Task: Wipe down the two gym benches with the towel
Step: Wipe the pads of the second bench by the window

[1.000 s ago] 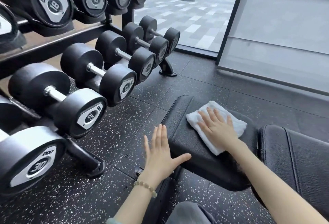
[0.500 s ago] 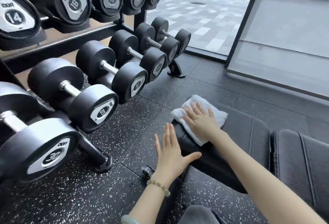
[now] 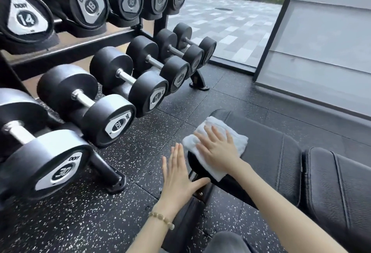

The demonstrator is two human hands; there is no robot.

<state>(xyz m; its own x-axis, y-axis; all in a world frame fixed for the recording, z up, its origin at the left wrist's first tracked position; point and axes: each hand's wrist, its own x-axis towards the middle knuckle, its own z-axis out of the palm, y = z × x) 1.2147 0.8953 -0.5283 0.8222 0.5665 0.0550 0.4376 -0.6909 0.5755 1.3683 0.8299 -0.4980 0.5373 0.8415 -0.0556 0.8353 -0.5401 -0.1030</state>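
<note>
The right hand (image 3: 217, 149) lies flat, fingers spread, on a folded white towel (image 3: 236, 140), pressing it onto the near-left end of the black padded seat pad (image 3: 267, 148) of the gym bench; this grip is open-palmed, not pinching the cloth. The towel's left corner hangs just over the pad's rounded left edge, and its near corner pokes out beneath the wrist, while the far edge shows beyond the fingertips. The left hand (image 3: 177, 178) is held flat with fingers together and thumb out, just beside the pad's left edge above the speckled rubber floor (image 3: 124, 156); whether it touches anything I cannot tell. A beaded bracelet (image 3: 161, 219) sits on that wrist. To the right, a second black pad (image 3: 337, 188), the backrest, sits just beside the seat pad with a narrow gap between them. A dumbbell rack (image 3: 84, 50) stands to the left, its weights marked 14, 18 and 30.
</note>
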